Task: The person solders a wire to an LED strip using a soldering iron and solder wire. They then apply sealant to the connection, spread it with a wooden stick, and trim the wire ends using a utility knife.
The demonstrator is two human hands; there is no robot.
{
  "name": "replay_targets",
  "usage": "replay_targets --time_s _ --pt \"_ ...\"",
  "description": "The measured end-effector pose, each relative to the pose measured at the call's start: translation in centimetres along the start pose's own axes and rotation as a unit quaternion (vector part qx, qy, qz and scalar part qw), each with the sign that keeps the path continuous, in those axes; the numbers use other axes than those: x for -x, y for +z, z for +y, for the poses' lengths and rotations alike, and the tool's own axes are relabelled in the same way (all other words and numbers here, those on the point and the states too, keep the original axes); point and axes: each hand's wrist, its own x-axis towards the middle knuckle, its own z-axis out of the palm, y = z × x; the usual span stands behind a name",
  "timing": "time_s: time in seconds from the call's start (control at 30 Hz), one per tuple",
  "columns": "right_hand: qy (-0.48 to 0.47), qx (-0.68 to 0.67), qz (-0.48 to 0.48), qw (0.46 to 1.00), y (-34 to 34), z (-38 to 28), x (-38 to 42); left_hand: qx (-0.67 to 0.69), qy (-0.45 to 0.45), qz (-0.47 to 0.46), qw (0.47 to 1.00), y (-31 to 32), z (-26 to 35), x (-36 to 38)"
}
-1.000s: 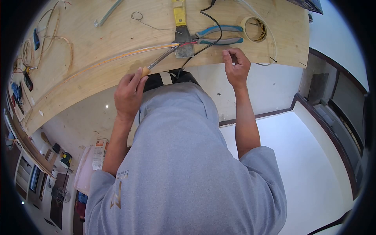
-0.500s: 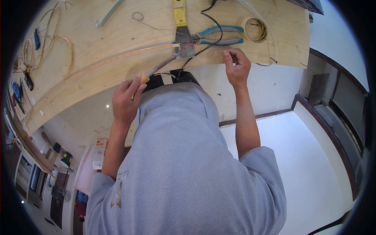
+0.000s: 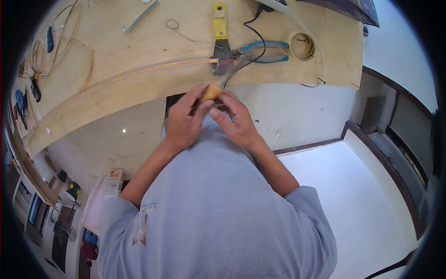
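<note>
My left hand (image 3: 183, 121) is closed around the wooden handle of a soldering iron (image 3: 211, 92), just in front of the bench edge. The iron's metal shaft points up and right, smeared by motion. My right hand (image 3: 236, 121) is against the handle's right side with curled fingers; its exact grip is partly hidden. Beyond the hands, an orange-and-white LED strip (image 3: 186, 63) ends on the blade of a yellow-handled putty knife (image 3: 220, 25). A short red wire (image 3: 226, 62) shows at the strip's end. Blue-grey pliers (image 3: 267, 45) lie to the right.
On the wooden bench (image 3: 139, 51) are a tape roll (image 3: 291, 45), a black cord (image 3: 263, 35), a thin loose wire (image 3: 190, 37) and a grey channel piece (image 3: 140, 16). Tangled wires and small tools (image 3: 35, 88) lie at the left. A box (image 3: 357, 10) sits at the back right.
My left hand has carried the soldering iron rightward, its shaft swinging away from the strip. My right hand has come down and left from the bench edge to the iron's handle.
</note>
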Motion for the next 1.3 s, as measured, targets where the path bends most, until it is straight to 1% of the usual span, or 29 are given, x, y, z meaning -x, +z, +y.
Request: replay_targets --time_s 0.03,0.07,0.1,0.13,0.2,0.23,0.33,0.37,0.4,0.43,0.5,0.53,0.6,0.7,0.8,0.9,1.0,1.03,1.1,1.2,1.3 --pt "0.014 -0.041 0.017 0.999 0.4 0.2 0.0 0.017 0.003 -0.003 1.000 0.7 0.3 -0.3" --pt "0.034 -0.037 0.049 0.998 0.3 0.1 0.0 0.035 0.007 -0.007 0.999 1.3 0.5 -0.6" --pt "0.017 -0.031 0.058 0.998 0.1 0.0 0.1 0.053 0.010 -0.012 0.998 1.8 0.8 -0.8" --pt "0.001 -0.025 0.068 0.997 -0.3 -0.4 0.1 0.019 0.015 -0.025 0.999 1.6 2.1 -1.3" --pt "-0.026 -0.008 0.104 0.994 -0.8 -1.7 0.0 -0.063 0.129 -0.058 0.988 1.5 2.1 -2.2" --pt "-0.030 0.029 0.104 0.994 -1.6 -1.9 0.0 -0.104 0.185 -0.074 0.974 1.5 2.0 -2.6" --pt "-0.032 0.121 0.110 0.986 -5.3 -2.6 0.1 -0.125 0.216 -0.059 0.966 1.1 0.7 -2.6" --pt "-0.026 0.139 0.120 0.983 -6.8 -2.8 0.1 -0.195 0.229 -0.006 0.954 0.4 0.0 -3.3" --pt "-0.014 0.264 0.144 0.954 -8.2 -3.4 0.0 -0.263 0.240 0.047 0.933 -0.8 -1.0 -4.4" --pt "-0.147 0.436 0.157 0.874 -10.0 -2.8 -0.6 -0.328 0.248 0.098 0.906 -1.8 -2.0 -5.4" --pt "-0.095 0.499 0.106 0.855 -12.2 -3.1 -0.7 -0.355 0.259 0.095 0.893 -3.4 -4.2 -6.8" --pt "-0.083 0.537 0.078 0.836 -12.8 -3.2 -1.1 -0.369 0.264 0.096 0.886 -3.9 -5.1 -7.4" --pt "-0.055 0.608 0.022 0.792 -13.6 -3.4 -1.5 -0.347 0.274 0.071 0.894 -4.4 -6.5 -8.1" --pt "-0.050 0.531 0.039 0.845 -13.5 -2.5 -2.0 -0.327 0.278 0.056 0.901 -4.5 -7.0 -8.5" --pt "-0.070 0.537 0.031 0.840 -13.4 -1.8 -2.4 -0.319 0.277 0.056 0.905 -4.5 -7.1 -8.7" --pt "-0.074 0.499 0.045 0.862 -12.8 -1.5 -2.4 -0.318 0.276 0.056 0.905 -4.6 -6.8 -8.7" --pt "0.004 0.429 0.072 0.901 -12.3 -1.9 -1.6 -0.326 0.270 0.057 0.904 -4.5 -6.6 -8.7" --pt "0.002 0.413 0.089 0.907 -12.5 -1.7 -1.4 -0.330 0.267 0.057 0.903 -4.5 -6.5 -8.7" --pt "-0.002 0.378 0.124 0.917 -12.9 -0.7 -0.9 -0.328 0.265 0.057 0.905 -4.4 -6.4 -8.6" --pt "-0.028 0.415 0.157 0.896 -10.8 -0.7 -1.8 -0.319 0.272 0.063 0.906 -4.3 -6.6 -8.6" --pt "-0.097 0.366 0.160 0.911 -7.7 0.4 -4.3 -0.320 0.276 0.065 0.904 -4.2 -6.5 -8.6"
